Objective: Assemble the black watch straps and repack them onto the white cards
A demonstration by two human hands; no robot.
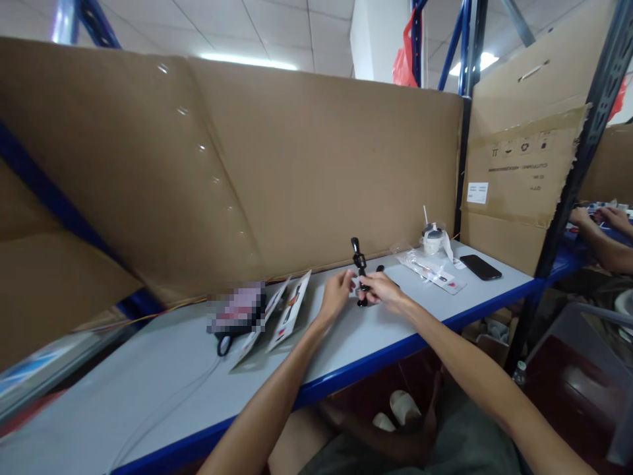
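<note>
Hands were seen close together, left of the black phone (481,266). The right hand (384,290) was closed round the foot of a small black stand (358,258), set upright on the grey table (148,382). The left hand (337,293) was laid beside it; whether it gripped could not be told. The stand was judged light, hard and thin, best held low on its stem.

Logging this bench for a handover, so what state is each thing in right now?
Black gadget: upright, held at its base.
Left hand: fingers curled at its stem, grip unclear.
Right hand: closed on its base.
Phone: flat, screen dark.
Cup: upright, straw in.
Plastic bag: flat, something inside.
Cards: flat, overlapping.
</note>
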